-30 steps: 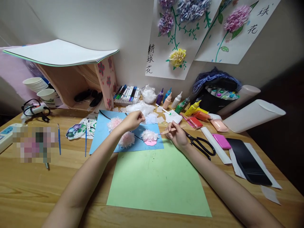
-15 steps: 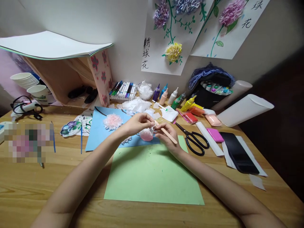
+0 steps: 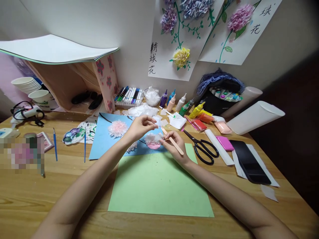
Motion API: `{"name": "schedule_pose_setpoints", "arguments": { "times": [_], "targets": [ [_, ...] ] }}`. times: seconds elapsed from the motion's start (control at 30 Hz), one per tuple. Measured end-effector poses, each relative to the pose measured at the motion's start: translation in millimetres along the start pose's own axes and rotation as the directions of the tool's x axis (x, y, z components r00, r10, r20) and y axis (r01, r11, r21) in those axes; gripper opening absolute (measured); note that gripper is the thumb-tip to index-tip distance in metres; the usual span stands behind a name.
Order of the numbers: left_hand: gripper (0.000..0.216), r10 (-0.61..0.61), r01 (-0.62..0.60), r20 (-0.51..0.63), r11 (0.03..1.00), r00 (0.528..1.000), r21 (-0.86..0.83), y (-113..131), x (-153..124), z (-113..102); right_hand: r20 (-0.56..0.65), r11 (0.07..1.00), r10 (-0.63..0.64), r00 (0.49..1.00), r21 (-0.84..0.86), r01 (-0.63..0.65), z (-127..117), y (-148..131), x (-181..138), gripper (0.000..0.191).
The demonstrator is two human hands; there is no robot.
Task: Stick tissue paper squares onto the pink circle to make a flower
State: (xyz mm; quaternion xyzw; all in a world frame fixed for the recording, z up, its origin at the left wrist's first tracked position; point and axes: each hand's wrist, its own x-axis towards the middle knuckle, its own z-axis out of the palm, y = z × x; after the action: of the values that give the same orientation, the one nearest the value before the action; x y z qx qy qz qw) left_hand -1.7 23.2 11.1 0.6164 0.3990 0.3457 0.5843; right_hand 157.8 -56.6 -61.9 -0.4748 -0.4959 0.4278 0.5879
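A wooden craft stick (image 3: 176, 145) lies in my right hand (image 3: 177, 151), whose thumb and fingers are closed on it. My left hand (image 3: 141, 127) pinches thumb and fingertips together just left of the stick's upper end; what it holds, if anything, is too small to make out. Below the fingertips, a part-covered flower with white petals and a pink base (image 3: 154, 145) rests on the blue sheet (image 3: 99, 146). A fuller pale pink paper flower (image 3: 118, 128) sits on the same sheet, left of my left hand. A smaller white flower (image 3: 132, 146) is partly hidden by my left wrist.
A green sheet (image 3: 161, 186) lies in front of the blue one. Black scissors (image 3: 205, 147), a phone (image 3: 249, 161) and a pink clay packet (image 3: 224, 143) are at right. Paint bottles (image 3: 171, 104) and white tissue (image 3: 143, 109) stand behind. Brushes (image 3: 55, 146) lie left.
My left hand has drawn slightly up and left, away from the right hand. The right hand with the craft stick has shifted slightly left and down, and more of the white-and-pink flower shows.
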Motion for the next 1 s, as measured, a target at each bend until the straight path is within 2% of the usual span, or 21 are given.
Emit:
{"name": "schedule_pose_setpoints", "arguments": {
  "times": [0.1, 0.23, 0.37, 0.47, 0.53, 0.67, 1.0],
  "targets": [
    [0.030, 0.025, -0.025, 0.008, 0.998, 1.000, 0.052, -0.5, 0.0, -2.1, -0.014, 0.999, -0.012, 1.000, -0.034, 0.012, -0.7, 0.2, 1.5, 0.024],
    [0.024, 0.014, -0.038, 0.135, 0.984, 0.991, 0.172, -3.5, -0.7, -0.3, -0.006, 0.999, -0.025, 1.000, -0.039, 0.025, -1.7, -0.5, 2.7, 0.022],
    [0.032, 0.013, -0.096, 0.250, 0.941, 0.968, 0.324, -4.5, -2.7, 3.3, 0.009, 0.998, -0.038, 0.999, -0.042, 0.038, -3.2, 0.4, 2.6, 0.021],
    [0.035, 0.052, -0.164, 0.303, 0.919, 0.952, 0.359, -2.6, -5.2, 5.8, 0.016, 0.996, -0.056, 0.998, -0.063, 0.057, -3.9, -0.1, 2.3, 0.021],
    [0.036, 0.081, -0.196, 0.295, 0.902, 0.952, 0.384, -1.5, -6.8, 7.7, 0.026, 0.996, -0.064, 0.998, -0.067, 0.066, -3.6, -1.7, 2.0, 0.021],
    [0.022, 0.128, -0.208, 0.230, 0.905, 0.965, 0.371, -1.2, -8.4, 11.8, 0.024, 0.996, -0.056, 0.998, -0.066, 0.058, -1.6, -5.2, 1.1, 0.019],
    [0.024, 0.174, -0.202, 0.115, 0.929, 0.978, 0.309, -10.2, -2.3, 12.2, 0.038, 0.996, -0.054, 0.998, -0.073, 0.057, -0.9, -2.6, -0.1, 0.023]
  ]
}}
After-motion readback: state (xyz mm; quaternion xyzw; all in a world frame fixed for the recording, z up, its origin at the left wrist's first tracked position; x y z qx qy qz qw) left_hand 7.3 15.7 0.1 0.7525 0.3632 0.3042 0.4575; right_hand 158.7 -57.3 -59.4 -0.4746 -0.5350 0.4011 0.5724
